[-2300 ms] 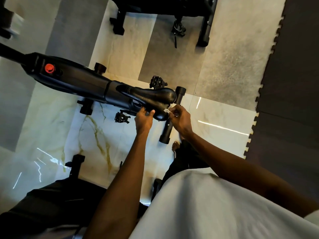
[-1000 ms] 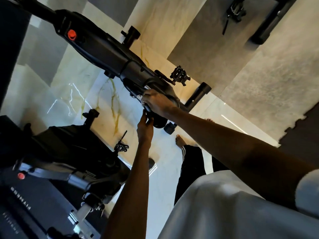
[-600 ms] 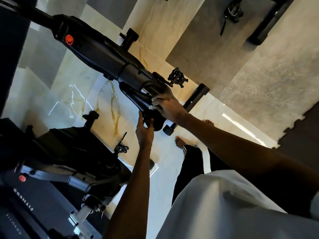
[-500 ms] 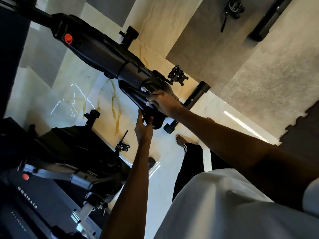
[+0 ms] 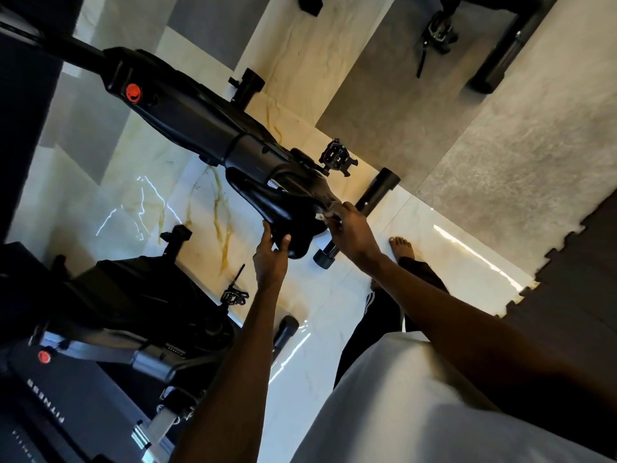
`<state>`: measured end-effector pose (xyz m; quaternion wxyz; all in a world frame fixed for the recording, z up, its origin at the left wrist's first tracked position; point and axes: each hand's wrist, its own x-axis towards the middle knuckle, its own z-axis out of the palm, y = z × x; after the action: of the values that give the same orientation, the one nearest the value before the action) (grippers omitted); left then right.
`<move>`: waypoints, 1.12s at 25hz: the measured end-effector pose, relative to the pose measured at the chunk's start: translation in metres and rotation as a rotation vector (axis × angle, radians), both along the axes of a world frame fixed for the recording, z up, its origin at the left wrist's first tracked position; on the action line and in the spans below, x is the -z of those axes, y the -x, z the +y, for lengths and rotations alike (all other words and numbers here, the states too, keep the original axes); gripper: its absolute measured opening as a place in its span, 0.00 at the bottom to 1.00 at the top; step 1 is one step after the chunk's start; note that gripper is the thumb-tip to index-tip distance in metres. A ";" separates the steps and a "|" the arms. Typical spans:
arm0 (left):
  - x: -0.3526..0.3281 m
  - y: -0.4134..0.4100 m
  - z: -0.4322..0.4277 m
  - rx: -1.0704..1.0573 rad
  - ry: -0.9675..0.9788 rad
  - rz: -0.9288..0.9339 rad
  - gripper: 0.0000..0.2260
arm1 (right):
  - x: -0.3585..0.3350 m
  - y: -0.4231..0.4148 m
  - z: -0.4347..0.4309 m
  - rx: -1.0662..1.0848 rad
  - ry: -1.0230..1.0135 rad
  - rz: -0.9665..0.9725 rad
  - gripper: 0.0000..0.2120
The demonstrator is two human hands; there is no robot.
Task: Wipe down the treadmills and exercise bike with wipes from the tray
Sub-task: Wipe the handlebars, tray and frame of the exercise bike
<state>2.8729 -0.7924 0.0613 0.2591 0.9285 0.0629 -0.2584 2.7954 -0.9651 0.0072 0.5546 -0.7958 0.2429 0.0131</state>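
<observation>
A black exercise bike [image 5: 187,118] with a red knob runs from upper left toward the middle. Its black saddle [image 5: 287,208] points toward me. My left hand [image 5: 271,259] grips the saddle's near left edge, thumb on top. My right hand [image 5: 349,228] pinches a small white wipe [image 5: 321,216] against the saddle's right rear edge. The wipe is mostly hidden by my fingers.
A second black machine [image 5: 133,302] with a red knob and a dark treadmill deck [image 5: 50,406] stand at lower left. Another machine's base [image 5: 490,51] is at top right. Dark foam mats [image 5: 574,262] lie right. My bare foot [image 5: 402,247] is on the marble floor.
My right hand has slid with the wipe from the top middle of the saddle to its right rear edge. My left hand has kept its hold on the saddle.
</observation>
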 end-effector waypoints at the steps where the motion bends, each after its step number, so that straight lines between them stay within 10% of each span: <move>1: -0.001 0.000 0.002 0.037 -0.016 0.007 0.30 | -0.001 0.001 -0.001 -0.021 -0.002 -0.016 0.10; 28: -0.039 -0.047 0.027 0.126 0.213 -0.085 0.24 | -0.079 -0.029 -0.080 0.002 0.385 0.053 0.13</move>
<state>2.9200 -0.7658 0.1001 0.3418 0.9080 -0.0341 -0.2399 2.8247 -1.0455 0.0860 0.3856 -0.8862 0.2563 -0.0132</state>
